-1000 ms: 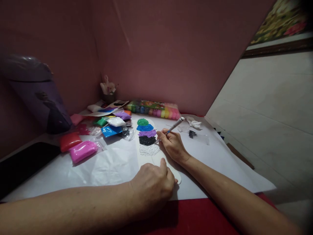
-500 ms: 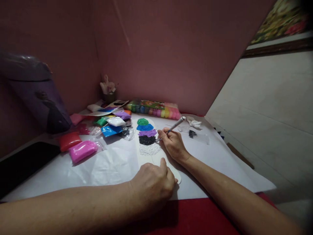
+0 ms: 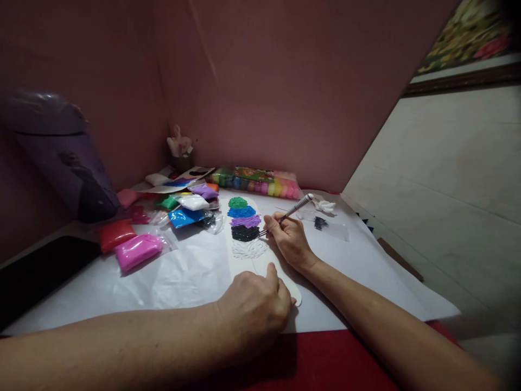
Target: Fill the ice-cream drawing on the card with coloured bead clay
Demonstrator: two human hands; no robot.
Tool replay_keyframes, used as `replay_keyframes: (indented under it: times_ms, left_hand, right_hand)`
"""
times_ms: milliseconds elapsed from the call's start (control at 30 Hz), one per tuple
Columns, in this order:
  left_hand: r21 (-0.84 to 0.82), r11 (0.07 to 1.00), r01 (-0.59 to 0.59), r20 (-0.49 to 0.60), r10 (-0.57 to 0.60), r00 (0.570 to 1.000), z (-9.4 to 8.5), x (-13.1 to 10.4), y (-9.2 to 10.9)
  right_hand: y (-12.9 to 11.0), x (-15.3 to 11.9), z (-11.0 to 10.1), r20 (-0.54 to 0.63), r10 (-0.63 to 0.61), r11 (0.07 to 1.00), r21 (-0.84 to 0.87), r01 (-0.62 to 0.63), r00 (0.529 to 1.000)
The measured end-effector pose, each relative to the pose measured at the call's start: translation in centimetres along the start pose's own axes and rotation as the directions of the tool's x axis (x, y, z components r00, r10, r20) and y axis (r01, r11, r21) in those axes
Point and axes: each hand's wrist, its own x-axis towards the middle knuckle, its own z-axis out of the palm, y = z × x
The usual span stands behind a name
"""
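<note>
My right hand (image 3: 290,240) pinches a small fork (image 3: 296,206) with a striped handle. Its tines meet the right edge of a black clay band (image 3: 245,233) on a white board (image 3: 240,267). Above the black lie purple (image 3: 245,221), blue (image 3: 241,211) and green (image 3: 237,202) textured clay bands; below it is a white one (image 3: 249,249). My left hand (image 3: 256,304) rests with curled fingers over the board's near end, gripping it, a fingertip showing at the right edge. Its other fingertips are hidden.
Bags of coloured clay, such as pink (image 3: 139,252), red (image 3: 116,234) and blue (image 3: 186,218), lie to the left. A long multicoloured clay pack (image 3: 256,183) sits by the wall. Right of the board are a clear sheet with black clay (image 3: 321,222) and a white lump (image 3: 324,205).
The fork's handle end has shifted slightly to the right, and my right fingers have moved a little with it. My left hand and the board stay in place.
</note>
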Motion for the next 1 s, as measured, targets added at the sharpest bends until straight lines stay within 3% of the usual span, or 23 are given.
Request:
replay_keyframes:
  times_ms: [367,567,767,1000]
  left_hand:
    - [0.01,1.0,0.004,0.03,-0.004,1.0,-0.13,-0.07,0.05]
    - [0.02,1.0,-0.001,0.037,0.001,0.999,0.0,-0.02,0.03]
    - [0.006,1.0,-0.002,0.011,0.002,1.0,-0.03,-0.07,0.01]
    - [-0.009,1.0,0.002,0.005,-0.002,1.0,0.09,-0.02,-0.01]
  right_hand:
    - [0.09,-0.03,0.01,0.02,-0.02,0.996,-0.086,0.022,1.0]
    - [0.2,-0.07,0.03,-0.016,0.008,1.0,0.009,-0.008,1.0]
    - [-0.14,-0.06,-0.06,0.038,-0.024,0.997,-0.071,0.026,0.999]
    - [0.0,-0.03,0.07,-0.009,0.024,0.999,0.024,-0.023,1.0]
